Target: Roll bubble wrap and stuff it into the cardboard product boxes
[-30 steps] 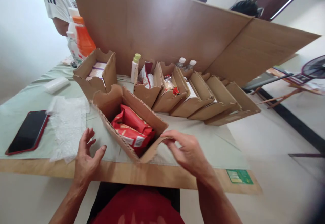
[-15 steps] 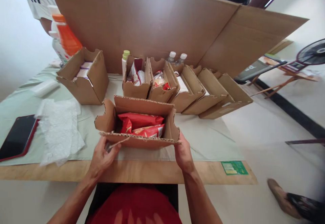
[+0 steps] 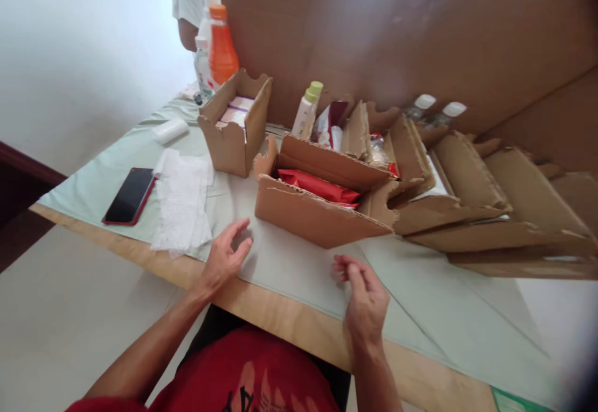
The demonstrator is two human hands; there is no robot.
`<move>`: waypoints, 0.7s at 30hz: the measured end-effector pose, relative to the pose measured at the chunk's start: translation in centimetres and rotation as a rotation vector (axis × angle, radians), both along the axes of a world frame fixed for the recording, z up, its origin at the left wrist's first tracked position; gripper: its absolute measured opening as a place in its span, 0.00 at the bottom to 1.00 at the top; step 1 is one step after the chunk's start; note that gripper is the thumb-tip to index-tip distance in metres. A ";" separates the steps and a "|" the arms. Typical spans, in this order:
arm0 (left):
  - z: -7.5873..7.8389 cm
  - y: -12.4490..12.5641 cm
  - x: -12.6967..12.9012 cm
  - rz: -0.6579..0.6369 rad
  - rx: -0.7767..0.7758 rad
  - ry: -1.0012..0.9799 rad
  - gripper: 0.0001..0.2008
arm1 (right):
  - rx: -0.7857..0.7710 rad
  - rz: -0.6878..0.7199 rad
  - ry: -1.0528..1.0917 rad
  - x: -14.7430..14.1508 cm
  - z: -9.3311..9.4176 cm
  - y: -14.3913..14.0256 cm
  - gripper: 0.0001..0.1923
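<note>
In front of me on the cloth-covered table stands an open cardboard box (image 3: 317,219) with red shiny packets (image 3: 317,186) inside. My left hand (image 3: 228,251) is off the box's near left corner, thumb and fingers apart, holding nothing. Near the box's lower right side hovers my right hand (image 3: 364,290), its fingers loosely curled and apart from the cardboard, with nothing seen in it. Left of my left hand lies a sheet of clear bubble wrap (image 3: 182,206).
A phone (image 3: 131,195) and a white roll (image 3: 170,130) lie at left. Behind stand a box of small cartons (image 3: 233,150), an orange bottle (image 3: 222,50) and a white bottle with a green cap (image 3: 304,111). Several cardboard boxes (image 3: 471,169) line the right, before a tall cardboard panel (image 3: 374,38).
Both hands have let go of the red-packet box and drawn back toward me. The box now sits farther back, close against the row. My view has turned left.
</note>
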State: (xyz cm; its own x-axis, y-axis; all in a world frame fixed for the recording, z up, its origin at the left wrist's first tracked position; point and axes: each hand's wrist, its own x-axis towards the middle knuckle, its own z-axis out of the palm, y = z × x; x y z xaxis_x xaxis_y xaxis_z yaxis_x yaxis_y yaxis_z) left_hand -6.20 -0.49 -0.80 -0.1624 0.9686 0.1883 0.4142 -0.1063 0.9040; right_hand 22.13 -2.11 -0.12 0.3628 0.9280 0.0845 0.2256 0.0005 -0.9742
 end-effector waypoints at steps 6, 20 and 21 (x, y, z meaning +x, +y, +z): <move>0.7 -5.5 -4.0 0.067 0.289 0.176 0.11 | 0.103 0.658 -0.301 -10.0 1.1 2.5 0.11; -1.1 -9.0 -9.2 0.242 0.166 0.088 0.09 | 0.209 1.305 -1.025 -28.8 1.7 9.9 0.11; -1.2 -9.1 -9.3 0.237 0.154 0.071 0.09 | 0.194 1.295 -1.016 -28.8 1.9 9.8 0.11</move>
